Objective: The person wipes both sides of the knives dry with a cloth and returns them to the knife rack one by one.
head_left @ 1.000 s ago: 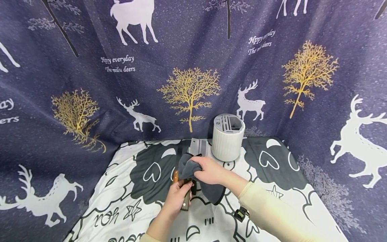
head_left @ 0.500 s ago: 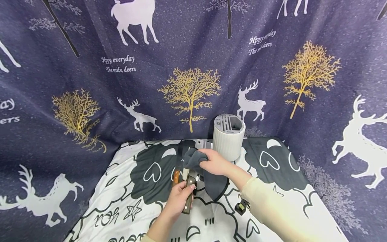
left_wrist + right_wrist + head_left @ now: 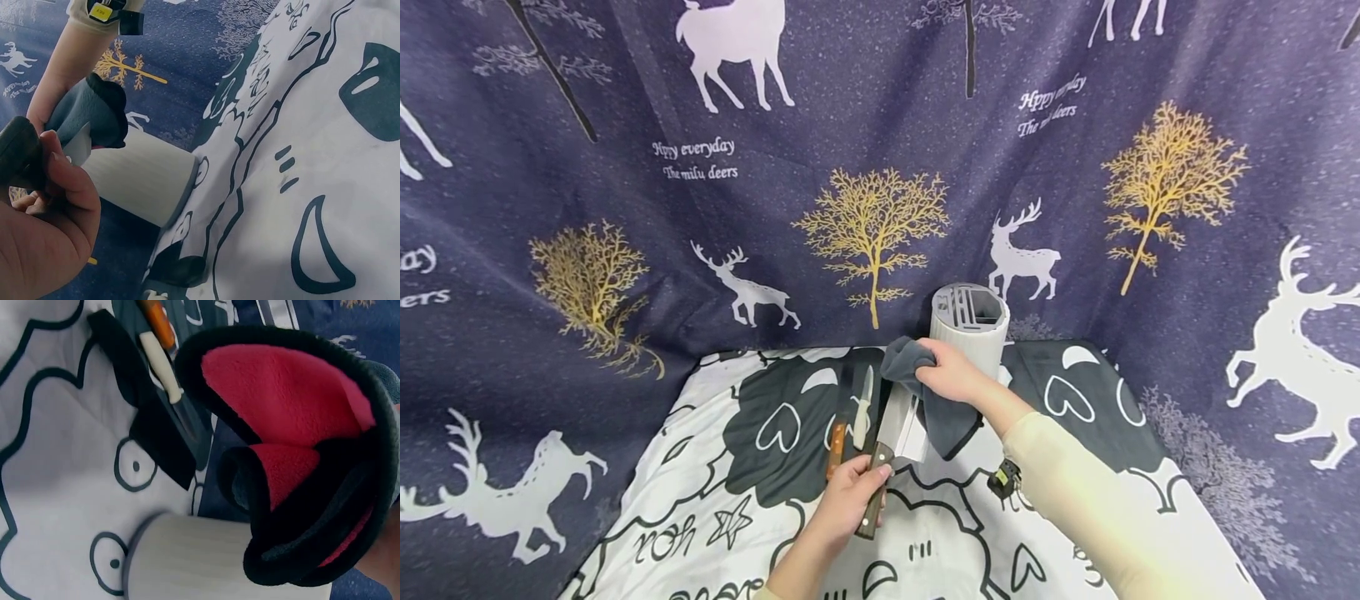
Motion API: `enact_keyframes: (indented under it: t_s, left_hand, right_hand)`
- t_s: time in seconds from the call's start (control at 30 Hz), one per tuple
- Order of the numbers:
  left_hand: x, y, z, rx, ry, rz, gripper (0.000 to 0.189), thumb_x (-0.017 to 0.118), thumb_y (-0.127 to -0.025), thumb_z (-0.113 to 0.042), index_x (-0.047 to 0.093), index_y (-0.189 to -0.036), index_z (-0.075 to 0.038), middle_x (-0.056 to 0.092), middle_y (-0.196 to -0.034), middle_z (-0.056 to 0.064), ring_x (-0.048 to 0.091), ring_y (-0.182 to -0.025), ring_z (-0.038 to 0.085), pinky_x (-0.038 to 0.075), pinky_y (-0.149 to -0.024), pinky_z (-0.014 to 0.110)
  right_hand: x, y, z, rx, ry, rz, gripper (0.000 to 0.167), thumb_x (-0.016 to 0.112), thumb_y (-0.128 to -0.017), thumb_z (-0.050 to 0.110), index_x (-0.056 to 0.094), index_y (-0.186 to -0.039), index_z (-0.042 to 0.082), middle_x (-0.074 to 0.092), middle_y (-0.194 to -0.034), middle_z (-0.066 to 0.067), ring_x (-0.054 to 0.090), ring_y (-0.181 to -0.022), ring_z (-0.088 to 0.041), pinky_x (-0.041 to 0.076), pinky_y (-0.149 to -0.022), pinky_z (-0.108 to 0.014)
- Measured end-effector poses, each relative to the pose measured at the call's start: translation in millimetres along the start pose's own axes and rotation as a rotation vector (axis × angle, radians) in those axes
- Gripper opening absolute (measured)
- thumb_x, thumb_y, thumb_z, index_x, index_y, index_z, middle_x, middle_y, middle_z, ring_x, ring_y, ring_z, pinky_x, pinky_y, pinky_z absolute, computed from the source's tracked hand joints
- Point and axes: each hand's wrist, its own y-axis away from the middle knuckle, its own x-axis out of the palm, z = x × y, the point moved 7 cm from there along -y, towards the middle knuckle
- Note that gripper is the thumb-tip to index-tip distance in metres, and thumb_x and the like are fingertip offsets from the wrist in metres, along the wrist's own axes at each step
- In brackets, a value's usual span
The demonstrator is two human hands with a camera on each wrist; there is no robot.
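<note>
My left hand (image 3: 850, 492) grips the dark wooden handle (image 3: 870, 512) of a cleaver, its broad, shiny blade (image 3: 893, 421) slanting away from me. My right hand (image 3: 958, 375) holds a dark grey cloth (image 3: 943, 417) bunched over the far end of the blade, hiding that end. In the right wrist view the red inner side of the cloth (image 3: 269, 387) shows, with a dark border. Part of the blade (image 3: 78, 147) juts out between left hand and cloth in the left wrist view.
A ribbed white knife holder (image 3: 981, 337) with a slotted grey top stands behind the cloth. Left of the cleaver lie a white-handled knife (image 3: 862, 425) and an orange-brown handle (image 3: 836, 450). A flat black object (image 3: 162, 440) lies near them. A patterned sheet (image 3: 700, 500) covers the surface.
My right hand and the cloth have moved up and right towards the holder. The cleaver has shifted slightly right, baring more blade near its handle. The white-handled knife has come into view.
</note>
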Motion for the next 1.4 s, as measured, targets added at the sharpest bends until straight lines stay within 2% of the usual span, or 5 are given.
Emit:
enact_keyframes:
  t_s: [0.33,0.7,1.0,1.23,1.4]
  left_hand:
    - [2.3,-7.0,5.2,-0.025,-0.015,0.004,0.039,0.062,-0.102,-0.027,0.060,-0.117,0.010,0.059,-0.070,-0.002,0.054,-0.059,0.008,0.050,-0.048,0.023]
    - [-0.8,-13.3,4.7,-0.033,-0.010,-0.047,0.034,0.062,-0.103,-0.031,0.065,-0.113,0.002,0.060,-0.069,-0.002,0.055,-0.057,0.009,0.052,-0.049,0.023]
    - [-7.4,-14.6,-2.4,-0.004,0.000,-0.080,0.038,0.059,-0.104,-0.029,0.063,-0.119,0.006,0.059,-0.071,-0.002,0.056,-0.060,0.009,0.052,-0.050,0.023]
    - [-17.0,-16.0,-5.7,0.035,0.025,-0.127,0.036,0.060,-0.103,-0.022,0.062,-0.118,0.011,0.057,-0.064,0.000,0.053,-0.047,0.009,0.049,-0.044,0.023]
    - [-21.4,-14.9,-8.8,0.044,0.046,-0.139,0.031,0.061,-0.101,-0.019,0.064,-0.113,0.009,0.055,-0.062,0.002,0.052,-0.043,0.011,0.048,-0.043,0.024]
  right_hand:
    - [-6,4.5,-5,0.007,0.029,-0.058,0.031,0.058,-0.086,0.009,0.069,-0.116,0.014,0.066,-0.094,-0.003,0.056,-0.082,-0.020,0.046,-0.076,-0.034]
    - [21,16.1,10,-0.038,0.089,0.049,0.032,0.059,-0.088,0.013,0.068,-0.118,0.020,0.070,-0.103,0.002,0.061,-0.090,-0.016,0.053,-0.085,-0.034]
    - [38,35.7,39,-0.105,0.087,0.104,0.036,0.060,-0.086,0.011,0.068,-0.119,0.021,0.071,-0.100,0.004,0.060,-0.084,-0.013,0.051,-0.077,-0.030]
    - [50,52.4,44,-0.134,0.052,0.157,0.039,0.060,-0.086,0.009,0.067,-0.121,0.025,0.071,-0.099,0.007,0.060,-0.082,-0.010,0.050,-0.073,-0.027]
    - [49,62.1,44,-0.155,0.035,0.141,0.039,0.059,-0.086,0.007,0.067,-0.121,0.025,0.072,-0.106,0.006,0.062,-0.089,-0.011,0.052,-0.079,-0.029]
